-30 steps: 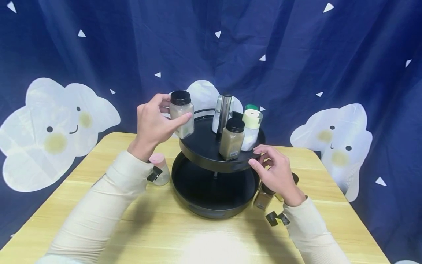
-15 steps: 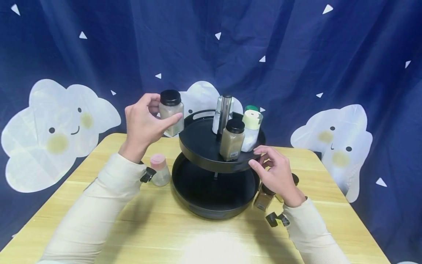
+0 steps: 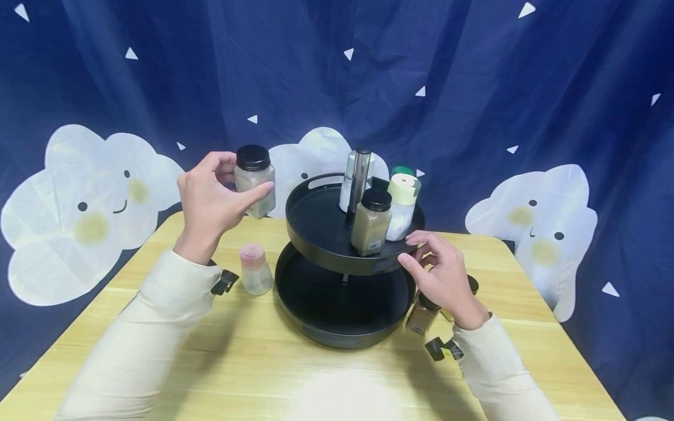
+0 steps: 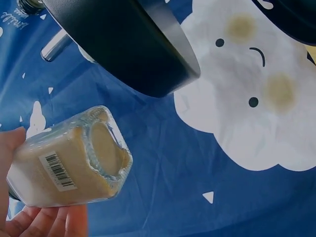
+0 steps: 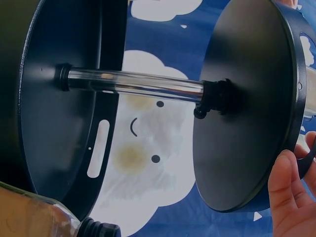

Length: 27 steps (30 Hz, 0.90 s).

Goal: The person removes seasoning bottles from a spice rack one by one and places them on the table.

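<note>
My left hand (image 3: pixel 207 199) holds a square clear spice jar (image 3: pixel 257 187) with a black lid, in the air left of the rack's upper tray. The left wrist view shows beige powder and a barcode on this jar (image 4: pixel 61 165). At the upper tray's right side, my right hand (image 3: pixel 439 269) grips the rim, thumb outside and fingertips over the edge. That tray belongs to a black two-tier round rack (image 3: pixel 316 237). On it stand a brown-powder jar (image 3: pixel 371 225) with a black lid and a cream-capped bottle (image 3: pixel 402 207). A white bottle and a green-lidded container are partly hidden behind.
A pink-capped shaker (image 3: pixel 255 272) stands on the wooden table (image 3: pixel 253 374) left of the rack. Brown-filled jars (image 3: pixel 421 316) stand to the right, partly behind my right hand. A steel post (image 5: pixel 138 85) joins the tiers. A blue cloud-patterned curtain (image 3: pixel 295 64) hangs behind.
My left hand has moved left with the spice jar, from over the upper tray's left edge to clear of it. The right hand and the rack have stayed put.
</note>
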### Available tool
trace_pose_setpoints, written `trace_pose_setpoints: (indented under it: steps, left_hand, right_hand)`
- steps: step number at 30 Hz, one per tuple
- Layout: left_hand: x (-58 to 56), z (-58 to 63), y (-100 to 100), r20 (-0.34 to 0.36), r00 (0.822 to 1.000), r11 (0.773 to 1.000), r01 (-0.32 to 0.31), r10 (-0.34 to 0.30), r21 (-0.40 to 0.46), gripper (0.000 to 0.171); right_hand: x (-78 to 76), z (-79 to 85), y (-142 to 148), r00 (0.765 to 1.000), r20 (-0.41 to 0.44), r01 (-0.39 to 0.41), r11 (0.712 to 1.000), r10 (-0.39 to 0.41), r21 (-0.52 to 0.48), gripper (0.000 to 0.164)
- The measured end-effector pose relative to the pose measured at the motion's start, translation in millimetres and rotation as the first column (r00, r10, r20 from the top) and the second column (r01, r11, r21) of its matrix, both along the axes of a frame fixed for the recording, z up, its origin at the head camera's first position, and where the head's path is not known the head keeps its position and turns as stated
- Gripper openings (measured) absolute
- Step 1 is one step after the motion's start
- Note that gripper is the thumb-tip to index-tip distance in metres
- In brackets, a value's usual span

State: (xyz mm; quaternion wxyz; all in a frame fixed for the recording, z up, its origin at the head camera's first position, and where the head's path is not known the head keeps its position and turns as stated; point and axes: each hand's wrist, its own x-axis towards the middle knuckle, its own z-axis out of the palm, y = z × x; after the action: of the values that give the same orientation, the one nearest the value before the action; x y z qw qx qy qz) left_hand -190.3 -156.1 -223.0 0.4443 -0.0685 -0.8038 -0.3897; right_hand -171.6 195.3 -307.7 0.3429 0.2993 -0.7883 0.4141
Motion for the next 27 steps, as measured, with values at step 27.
trace_pose_setpoints:
  steps: [27]
  left_hand:
    - [13.7, -39.4, -16, 0.301, 0.95, 0.991, -0.042, 0.079, -0.127, 0.055]
  right_hand:
    - [-0.1, -1.7, 1, 1.0, 0.002, 0.003, 1.0, -0.003, -0.006, 0.027]
